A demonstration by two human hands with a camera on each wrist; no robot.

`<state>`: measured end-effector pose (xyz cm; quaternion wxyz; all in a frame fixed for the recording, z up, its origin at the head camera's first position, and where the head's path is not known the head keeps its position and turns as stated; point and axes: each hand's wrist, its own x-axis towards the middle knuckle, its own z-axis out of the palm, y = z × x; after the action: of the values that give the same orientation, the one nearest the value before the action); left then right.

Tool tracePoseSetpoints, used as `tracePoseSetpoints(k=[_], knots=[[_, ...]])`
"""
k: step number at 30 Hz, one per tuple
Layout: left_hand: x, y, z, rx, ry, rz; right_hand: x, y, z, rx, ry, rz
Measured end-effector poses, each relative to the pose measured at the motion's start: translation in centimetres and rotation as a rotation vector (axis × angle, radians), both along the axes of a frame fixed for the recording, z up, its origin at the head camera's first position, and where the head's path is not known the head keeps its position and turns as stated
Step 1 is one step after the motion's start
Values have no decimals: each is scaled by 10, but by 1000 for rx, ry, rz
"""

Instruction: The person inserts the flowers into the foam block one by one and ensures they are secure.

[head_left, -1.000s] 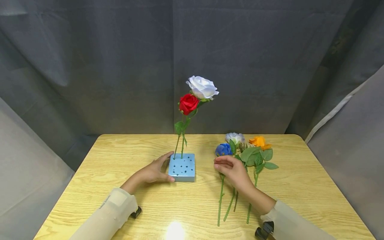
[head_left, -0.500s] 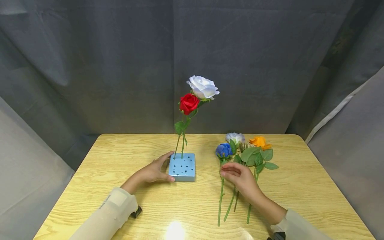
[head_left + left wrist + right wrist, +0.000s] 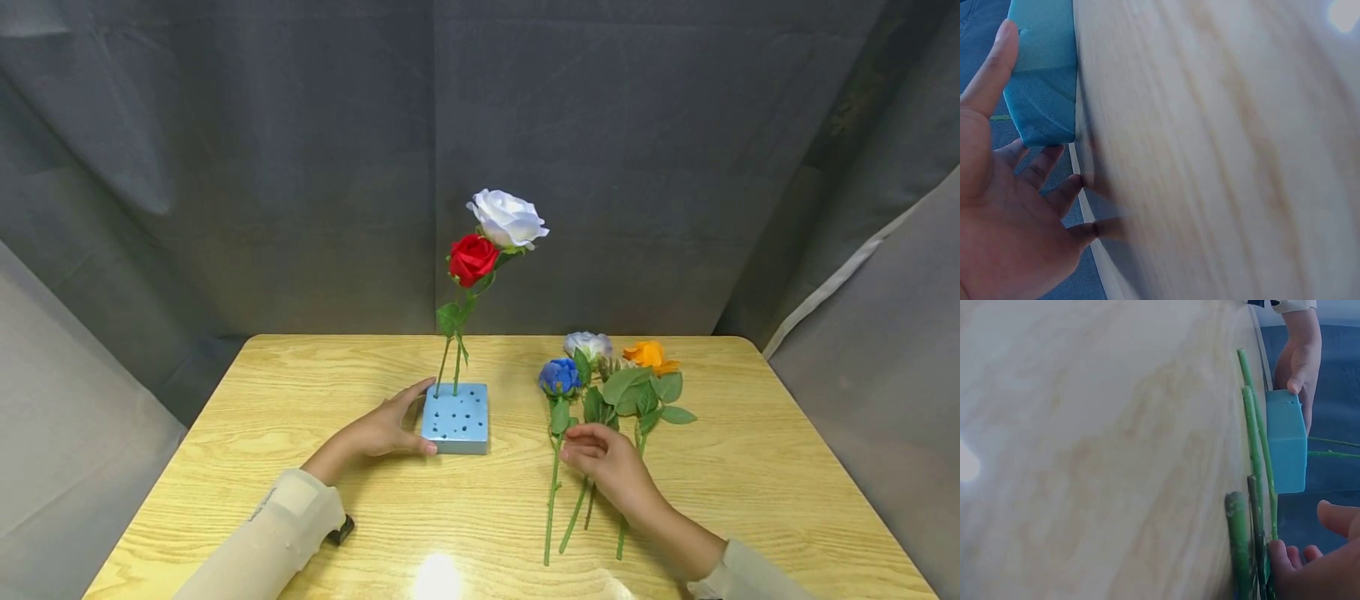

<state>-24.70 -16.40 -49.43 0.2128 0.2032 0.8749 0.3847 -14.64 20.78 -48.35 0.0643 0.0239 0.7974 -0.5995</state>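
Note:
A light blue foam block (image 3: pixel 472 406) with small holes in its top sits on the table left of centre. A red rose (image 3: pixel 473 260) and a white rose (image 3: pixel 507 219) stand in it, leaning slightly right. My left hand (image 3: pixel 378 429) holds the block's left side, thumb at the near corner and fingers at the far one, also seen around the block (image 3: pixel 1041 87) in the left wrist view. My right hand (image 3: pixel 611 468) hovers just right of the stem of a blue flower (image 3: pixel 559 377). Its thumb and fingers are apart with nothing between them.
Behind and beside the right hand lie a pale lilac flower (image 3: pixel 587 344) and an orange flower (image 3: pixel 649 356) with broad green leaves (image 3: pixel 628 385). Several green stems (image 3: pixel 1254 437) point toward the near edge of the wooden table (image 3: pixel 300 375). Grey curtains (image 3: pixel 585 167) hang behind.
My right hand has moved back toward me and slightly right, from beside the blue bloom down along its stem. The left hand and the foam block have stayed in place.

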Motion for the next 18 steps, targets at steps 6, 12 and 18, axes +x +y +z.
tracePoseSetpoints(k=[6,12,18], knots=[[0,0,-1,0,1,0,3,-2,-6,35,-18,-13],[1,0,-1,4,-5,1,3,-5,-9,104,-8,-39],[1,0,0,18,-12,2,4,-11,-9,193,1,-58]])
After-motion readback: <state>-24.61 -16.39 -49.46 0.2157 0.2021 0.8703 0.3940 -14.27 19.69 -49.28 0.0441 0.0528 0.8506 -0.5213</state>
